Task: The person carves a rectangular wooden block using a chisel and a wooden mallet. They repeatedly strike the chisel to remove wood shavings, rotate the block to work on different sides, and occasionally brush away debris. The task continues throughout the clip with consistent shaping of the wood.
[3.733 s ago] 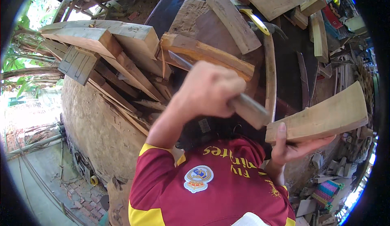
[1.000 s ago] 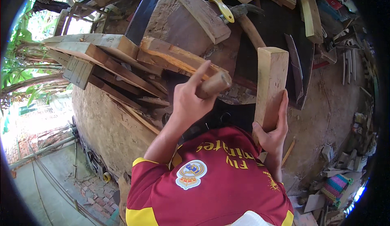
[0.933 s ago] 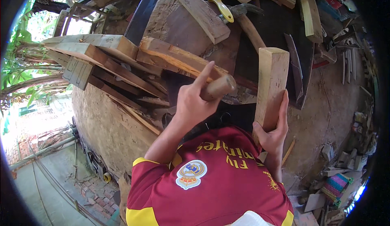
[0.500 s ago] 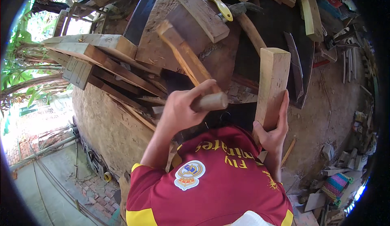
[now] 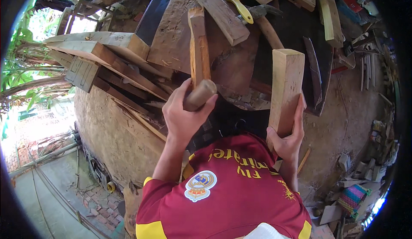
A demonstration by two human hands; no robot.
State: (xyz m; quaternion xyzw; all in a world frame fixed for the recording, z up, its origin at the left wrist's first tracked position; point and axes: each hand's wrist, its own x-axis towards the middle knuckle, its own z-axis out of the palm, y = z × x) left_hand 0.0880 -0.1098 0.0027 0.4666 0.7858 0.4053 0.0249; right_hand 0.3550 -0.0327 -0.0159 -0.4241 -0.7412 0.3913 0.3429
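Note:
My left hand is closed around a wooden piece with a squared, brown long arm and a pale rounded end near my palm. Its far end points away from me over the workbench; how its parts join is hidden by my fingers. In my right hand is a thick squared wooden block, tilted up with its pale cut end facing away. My thumb and fingers clasp its lower sides. The two pieces are apart, one on each side in front of my chest.
On the dark workbench lie a loose plank, a yellow-handled paintbrush and a hammer. Boards are stacked at the left. Wood scraps and a colourful woven bag sit at the lower right.
The wooden piece in my left hand has swung from leaning left to nearly straight ahead, and that hand has shifted slightly left. The block in my right hand has barely moved.

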